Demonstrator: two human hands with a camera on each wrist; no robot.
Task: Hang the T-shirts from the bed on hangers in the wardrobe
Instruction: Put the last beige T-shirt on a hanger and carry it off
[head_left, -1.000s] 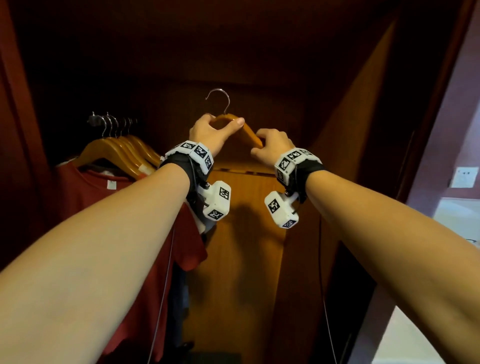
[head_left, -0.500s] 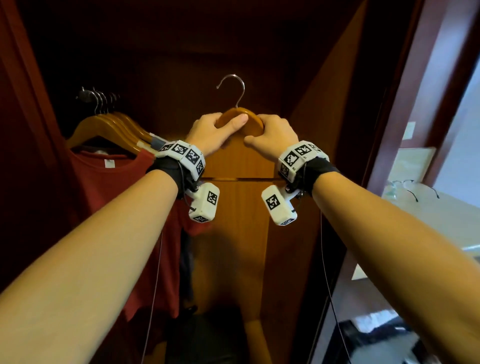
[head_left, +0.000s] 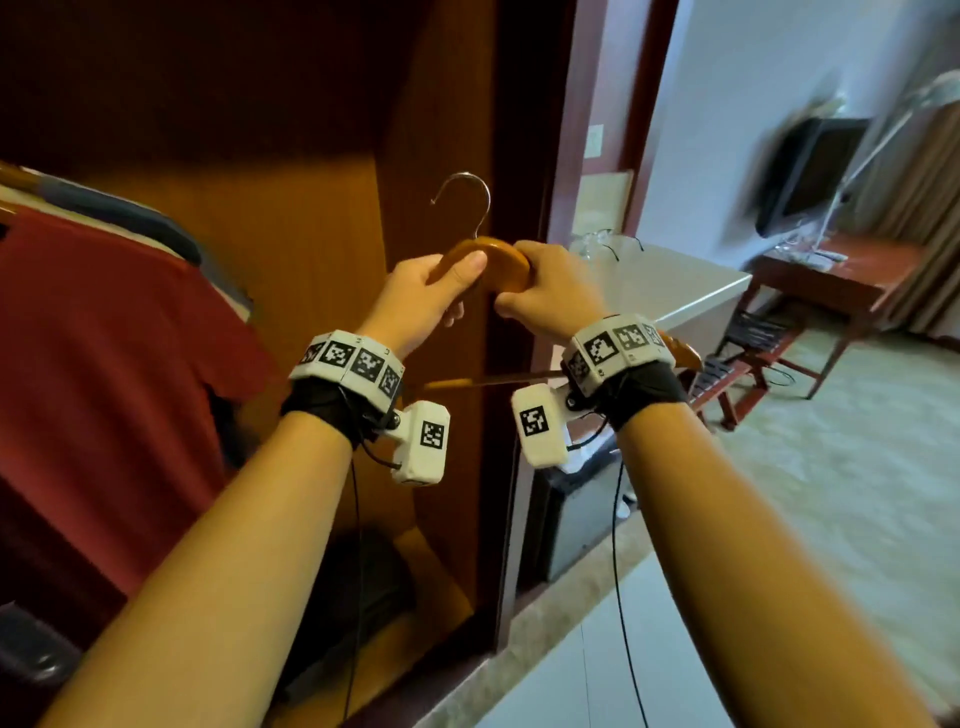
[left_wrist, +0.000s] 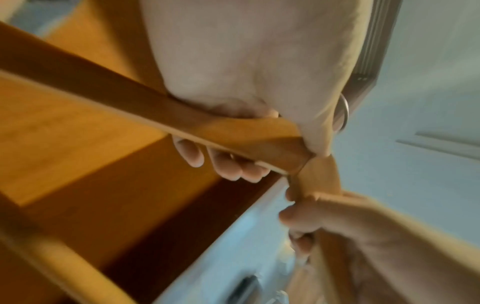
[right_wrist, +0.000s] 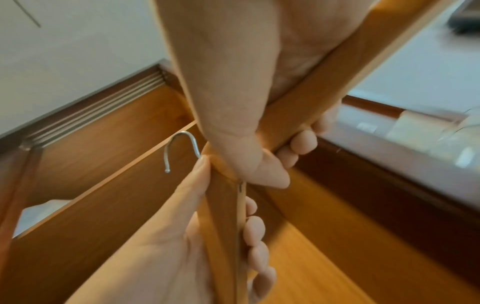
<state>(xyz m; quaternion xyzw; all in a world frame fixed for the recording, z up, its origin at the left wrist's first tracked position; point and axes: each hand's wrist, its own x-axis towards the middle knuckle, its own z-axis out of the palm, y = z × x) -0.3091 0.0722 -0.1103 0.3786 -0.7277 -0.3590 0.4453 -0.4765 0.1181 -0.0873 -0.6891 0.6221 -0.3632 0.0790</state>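
An empty wooden hanger (head_left: 506, 260) with a metal hook (head_left: 470, 192) is held upright in front of the wardrobe's right side panel (head_left: 447, 130). My left hand (head_left: 449, 283) grips its left shoulder just under the hook, thumb on top. My right hand (head_left: 524, 291) grips the right shoulder, close beside the left. The left wrist view shows fingers curled under the hanger arm (left_wrist: 233, 131). In the right wrist view both hands wrap the hanger (right_wrist: 226, 205) below its hook (right_wrist: 182, 144). A red T-shirt (head_left: 104, 364) hangs in the wardrobe at left. The bed is out of view.
To the right of the wardrobe frame stands a grey counter (head_left: 675, 291) with glasses (head_left: 602, 241) on it. A wall TV (head_left: 810, 171), a wooden table (head_left: 841, 265) and a luggage rack (head_left: 748, 343) lie beyond. A dark bag (head_left: 358, 597) sits on the wardrobe floor.
My view has swung right, from the wardrobe interior toward the room. Both hands have carried the hanger right and away from the rail, their grips shifting closer together under the hook.
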